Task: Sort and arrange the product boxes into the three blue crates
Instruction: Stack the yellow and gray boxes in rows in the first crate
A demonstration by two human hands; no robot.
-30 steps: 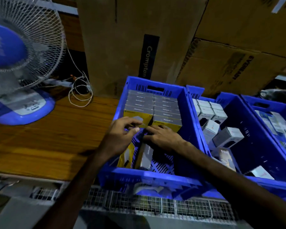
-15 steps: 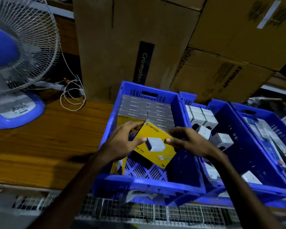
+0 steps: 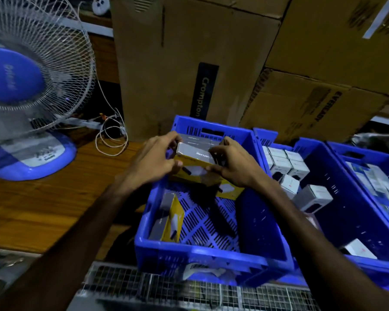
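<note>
A yellow and grey product box (image 3: 194, 161) stands on edge at the far end of the left blue crate (image 3: 202, 259), against a row of like boxes (image 3: 200, 140). My left hand (image 3: 154, 161) grips its left end and my right hand (image 3: 230, 163) grips its right end. Another yellow box (image 3: 170, 217) leans in the crate's near left corner. The middle blue crate (image 3: 350, 205) holds several small white boxes (image 3: 285, 163). The right blue crate (image 3: 384, 160) holds flat packs, partly cut off by the frame edge.
A blue and white table fan (image 3: 29, 97) stands on the wooden table (image 3: 43, 203) at left, with a coiled white cable (image 3: 111, 140) beside it. Large cardboard cartons (image 3: 211, 52) rise right behind the crates. A wire mesh rack (image 3: 189, 292) runs along the near edge.
Both hands lifted the yellow box from the crate floor, turned it on edge and carried it to the far row of boxes. The camera tilted and moved closer.
</note>
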